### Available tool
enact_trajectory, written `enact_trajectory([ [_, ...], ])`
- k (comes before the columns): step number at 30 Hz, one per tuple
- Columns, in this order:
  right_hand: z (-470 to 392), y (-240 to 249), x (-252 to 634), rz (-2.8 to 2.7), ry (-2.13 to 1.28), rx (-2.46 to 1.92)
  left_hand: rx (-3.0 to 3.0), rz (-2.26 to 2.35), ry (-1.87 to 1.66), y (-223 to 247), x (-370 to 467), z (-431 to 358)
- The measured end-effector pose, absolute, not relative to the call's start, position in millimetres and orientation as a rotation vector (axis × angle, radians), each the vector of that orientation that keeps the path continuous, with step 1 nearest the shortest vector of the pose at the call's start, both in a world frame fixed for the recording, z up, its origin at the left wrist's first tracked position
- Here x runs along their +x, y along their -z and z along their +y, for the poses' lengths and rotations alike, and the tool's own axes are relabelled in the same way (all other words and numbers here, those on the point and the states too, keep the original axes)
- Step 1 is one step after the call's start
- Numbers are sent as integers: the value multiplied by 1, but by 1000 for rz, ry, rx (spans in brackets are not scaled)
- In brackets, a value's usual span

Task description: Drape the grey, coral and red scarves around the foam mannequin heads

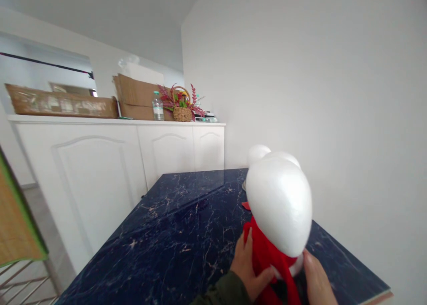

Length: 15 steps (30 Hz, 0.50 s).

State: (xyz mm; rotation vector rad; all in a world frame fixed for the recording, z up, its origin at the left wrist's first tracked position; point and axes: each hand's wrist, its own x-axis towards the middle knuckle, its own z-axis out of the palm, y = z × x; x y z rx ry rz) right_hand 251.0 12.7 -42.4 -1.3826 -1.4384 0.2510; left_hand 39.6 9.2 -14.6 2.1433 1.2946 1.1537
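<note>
White head form [280,202]: held upright or slightly tilted near the right edge of the bench [187,247], its smooth, rounded top turned toward the viewer.
Red cloth [262,242]: wrapped around the lower part of the head form, with a strip hanging down in front.
Left hand [247,266]: closed on the red cloth, fingers laid along its left side and thumb pressed across the front; the wrist is covered by a dark green sleeve [230,291].
Right hand [316,278]: placed against the right side of the form's base; how tightly it is closed cannot be told.
Background forms [257,153]: partly hidden behind the head form.
White cabinet [100,162]: topped by cardboard boxes [140,96], a bottle [158,108] and a flower basket [182,114].
</note>
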Motion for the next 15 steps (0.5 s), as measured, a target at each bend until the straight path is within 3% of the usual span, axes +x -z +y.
enact_trajectory([
  [4,48,15,152,-1670,-400,-1104,2088,1518,-1442,9,-43,33],
  [8,92,8,74,-1724,-499,-946,2003,1731,-1518,5,-105,58],
  [15,122,28,48,-1788,-616,-972,1998,1919,-1372,20,-123,74],
])
